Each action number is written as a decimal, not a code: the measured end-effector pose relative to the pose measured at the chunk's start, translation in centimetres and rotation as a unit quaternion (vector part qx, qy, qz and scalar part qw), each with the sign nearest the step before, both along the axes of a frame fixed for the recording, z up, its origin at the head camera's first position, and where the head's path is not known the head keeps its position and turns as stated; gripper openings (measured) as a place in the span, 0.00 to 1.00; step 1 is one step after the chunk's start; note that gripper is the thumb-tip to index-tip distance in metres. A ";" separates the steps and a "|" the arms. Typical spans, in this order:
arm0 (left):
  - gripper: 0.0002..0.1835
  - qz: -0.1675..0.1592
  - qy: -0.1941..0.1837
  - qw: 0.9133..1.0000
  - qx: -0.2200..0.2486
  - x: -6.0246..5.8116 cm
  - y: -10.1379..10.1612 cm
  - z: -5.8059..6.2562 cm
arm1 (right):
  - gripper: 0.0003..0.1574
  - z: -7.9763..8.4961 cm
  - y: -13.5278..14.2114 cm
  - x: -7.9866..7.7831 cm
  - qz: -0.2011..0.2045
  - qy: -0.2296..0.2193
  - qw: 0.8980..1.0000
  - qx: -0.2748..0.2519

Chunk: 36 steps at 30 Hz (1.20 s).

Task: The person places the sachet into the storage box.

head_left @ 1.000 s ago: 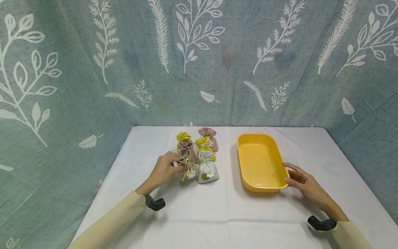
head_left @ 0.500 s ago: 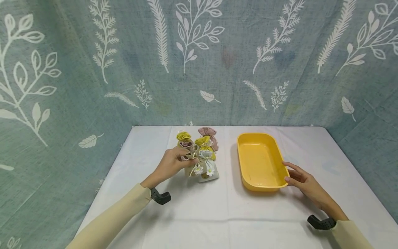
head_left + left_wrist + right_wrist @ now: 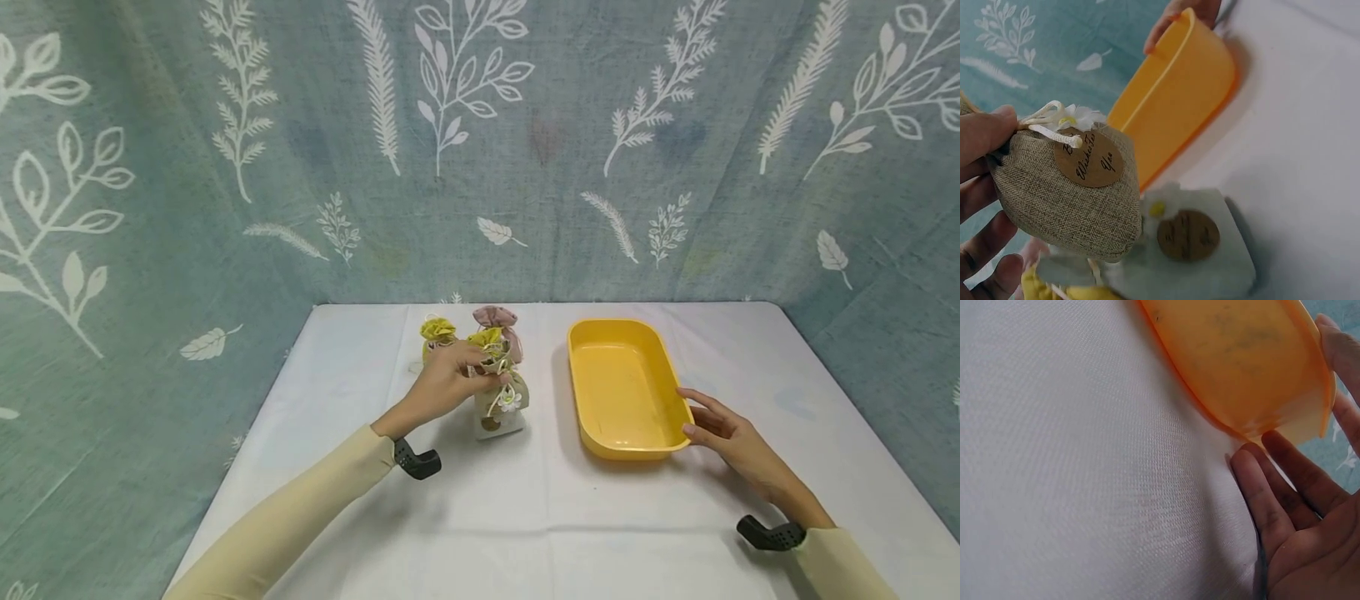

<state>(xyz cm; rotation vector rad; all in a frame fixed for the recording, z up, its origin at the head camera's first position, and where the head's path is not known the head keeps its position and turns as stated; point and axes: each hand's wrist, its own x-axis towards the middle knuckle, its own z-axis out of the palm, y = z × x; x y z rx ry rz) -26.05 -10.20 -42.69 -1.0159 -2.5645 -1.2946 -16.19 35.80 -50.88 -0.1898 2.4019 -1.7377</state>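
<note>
In the head view, my left hand (image 3: 442, 385) pinches the neck of a beige burlap drawstring pouch (image 3: 1072, 206). A round label and a white flower show on its front. It hangs in front of a pale grey-white pouch (image 3: 1229, 265), hiding most of it in the head view. Behind stand a yellow pouch (image 3: 486, 336), a pink pouch (image 3: 497, 317) and another yellow pouch (image 3: 437, 328); the hand covers part of this group. My right hand (image 3: 731, 437) rests against the near right corner of a yellow tray (image 3: 630, 455), fingers relaxed, with fingertips at its rim.
A white cloth (image 3: 480, 533) covers the table. Behind it and along the sides hangs a blue-green curtain (image 3: 555, 217) with white leaf prints. The tray stands right of the pouches, with white cloth between them.
My left hand has lifted the beige pouch from the front left of the group and carried it right, over the pale pouch. My right hand and the tray have stayed put.
</note>
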 end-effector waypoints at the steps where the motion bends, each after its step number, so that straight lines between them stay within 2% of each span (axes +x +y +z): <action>1: 0.06 0.002 -0.004 1.000 -0.001 -0.1 0.3 0.1 | 0.41 0.0 0.0 0.0 -0.001 0.000 1.000 0.001; 5: 0.07 -0.005 -0.013 1.000 0.006 -0.4 1.8 0.2 | 0.41 0.0 0.0 0.0 -0.005 0.000 1.000 0.004; 9: 0.14 -0.019 -0.001 1.000 0.012 -0.7 3.5 0.4 | 0.40 -0.2 0.1 -0.1 -0.004 0.005 1.000 -0.001; 12: 0.15 -0.023 0.002 1.000 0.014 -1.0 4.7 0.4 | 0.40 -0.5 0.2 -0.3 0.004 0.011 1.000 -0.009; 14: 0.08 -0.028 -0.008 0.999 0.018 -1.0 5.5 0.4 | 0.40 -0.7 0.3 -0.3 0.010 0.016 1.000 -0.012; 16: 0.06 -0.035 -0.012 0.999 0.018 -1.2 6.4 0.4 | 0.39 -0.8 0.4 -0.3 0.011 0.022 1.000 -0.015; 24: 0.06 -0.055 0.007 0.998 0.009 -2.2 10.2 1.0 | 0.39 -0.9 0.7 -0.2 0.009 0.025 0.999 -0.021; 36: 0.11 -0.066 0.005 0.998 0.006 -5.1 15.4 -0.6 | 0.39 -0.9 0.5 -0.3 -0.004 0.011 1.000 -0.019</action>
